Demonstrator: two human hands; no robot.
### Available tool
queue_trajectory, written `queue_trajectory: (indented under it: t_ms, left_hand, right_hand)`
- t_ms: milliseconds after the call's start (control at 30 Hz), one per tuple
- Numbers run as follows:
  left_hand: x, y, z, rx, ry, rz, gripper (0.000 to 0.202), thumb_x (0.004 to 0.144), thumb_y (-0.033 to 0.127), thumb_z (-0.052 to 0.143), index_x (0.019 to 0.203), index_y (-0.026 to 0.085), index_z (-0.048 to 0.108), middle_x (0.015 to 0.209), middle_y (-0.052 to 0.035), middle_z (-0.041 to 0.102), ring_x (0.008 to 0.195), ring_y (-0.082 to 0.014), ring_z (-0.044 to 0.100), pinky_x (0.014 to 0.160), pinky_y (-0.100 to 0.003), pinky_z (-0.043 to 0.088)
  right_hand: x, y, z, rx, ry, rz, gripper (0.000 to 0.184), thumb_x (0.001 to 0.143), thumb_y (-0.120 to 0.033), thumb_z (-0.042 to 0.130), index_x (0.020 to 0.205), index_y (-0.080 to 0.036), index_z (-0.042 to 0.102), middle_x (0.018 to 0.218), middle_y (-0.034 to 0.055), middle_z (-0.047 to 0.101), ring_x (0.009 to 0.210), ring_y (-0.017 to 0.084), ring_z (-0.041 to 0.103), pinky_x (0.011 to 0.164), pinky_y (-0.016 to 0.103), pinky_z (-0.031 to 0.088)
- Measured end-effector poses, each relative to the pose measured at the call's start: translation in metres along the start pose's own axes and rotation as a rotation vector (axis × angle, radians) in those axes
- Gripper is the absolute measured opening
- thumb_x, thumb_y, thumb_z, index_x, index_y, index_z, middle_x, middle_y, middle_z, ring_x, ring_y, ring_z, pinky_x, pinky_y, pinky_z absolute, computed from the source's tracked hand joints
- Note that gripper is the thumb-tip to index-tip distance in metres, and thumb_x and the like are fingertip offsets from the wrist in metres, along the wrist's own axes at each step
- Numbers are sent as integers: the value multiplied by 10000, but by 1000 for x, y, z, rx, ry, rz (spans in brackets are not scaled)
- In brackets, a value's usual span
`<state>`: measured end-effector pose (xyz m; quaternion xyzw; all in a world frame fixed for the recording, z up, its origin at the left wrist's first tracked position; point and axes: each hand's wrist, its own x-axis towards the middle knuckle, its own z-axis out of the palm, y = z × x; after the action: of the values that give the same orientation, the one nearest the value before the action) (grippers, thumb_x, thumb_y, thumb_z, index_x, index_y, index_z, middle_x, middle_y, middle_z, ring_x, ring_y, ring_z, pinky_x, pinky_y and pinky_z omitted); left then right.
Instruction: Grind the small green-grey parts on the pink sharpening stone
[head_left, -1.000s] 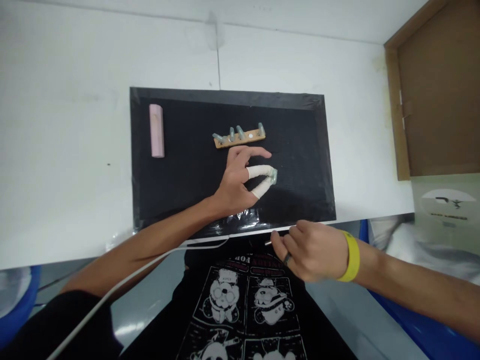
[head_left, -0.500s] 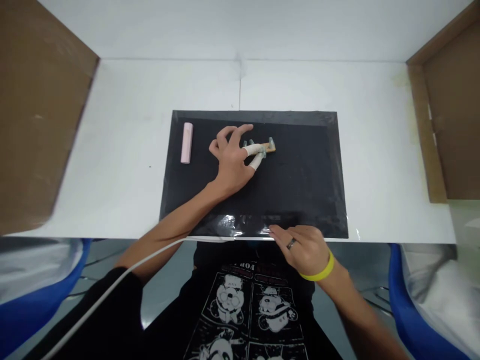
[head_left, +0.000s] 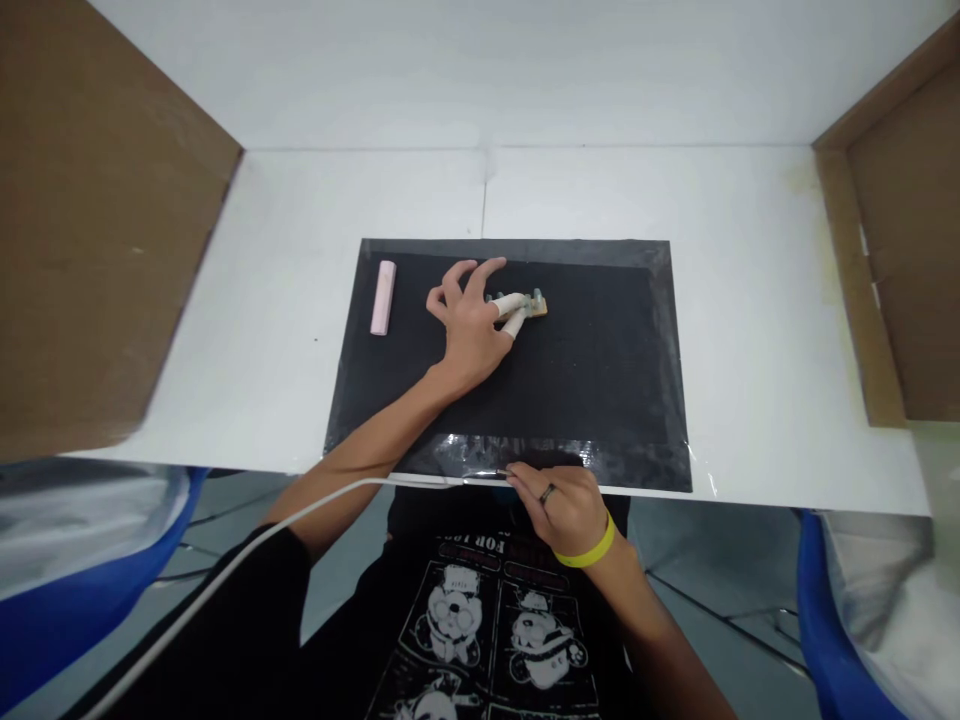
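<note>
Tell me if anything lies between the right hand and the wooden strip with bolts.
Nothing visible: only bare black mat separates the right hand from the wooden strip. The left hand touches the strip's left end, beside that path.

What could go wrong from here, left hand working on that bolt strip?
1. The left hand pinches at small bolts on the wooden strip with covered fingertips; nothing visibly braces the strip, so it may slide.
2. The right hand pinches a thin metal piece at the table's near edge; it could drop off.
3. The white cable beside the left forearm might snag.
</note>
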<state>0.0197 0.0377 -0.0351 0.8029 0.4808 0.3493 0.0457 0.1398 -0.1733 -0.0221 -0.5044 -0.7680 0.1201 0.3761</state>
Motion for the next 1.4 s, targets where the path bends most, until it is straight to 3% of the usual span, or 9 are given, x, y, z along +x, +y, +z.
queue_trajectory:
  t_ms: [367,800,1400]
  left_hand:
    - [9,21,-22,101,-239,-188,173,945,315,646,1009,311,807,1525,-16,573,1453,-356,377,1061,-565,246]
    - [9,18,-19,98,-246,-222,151,922,356,696,1003,340,823,1517,-4,575,1451,-371,359,1084,-581,218]
    - [16,23,-31,167,-284,-179,184,877,342,725,1029,263,794,1565,-50,527,1483,-402,351,1068,-618,277]
  right_hand:
    - [-2,0,4,-15,22,-23,249,1052,-183,506,986,-102,732,692,35,704,522,116,590,542,289,433]
    - [-3,-2,6,-21,33,-23,280,1055,-183,494,955,-91,739,651,34,671,496,143,558,517,329,387]
    - [-4,-2,8,-70,30,-34,302,1066,-203,479,957,-110,744,639,30,666,497,132,540,533,318,374]
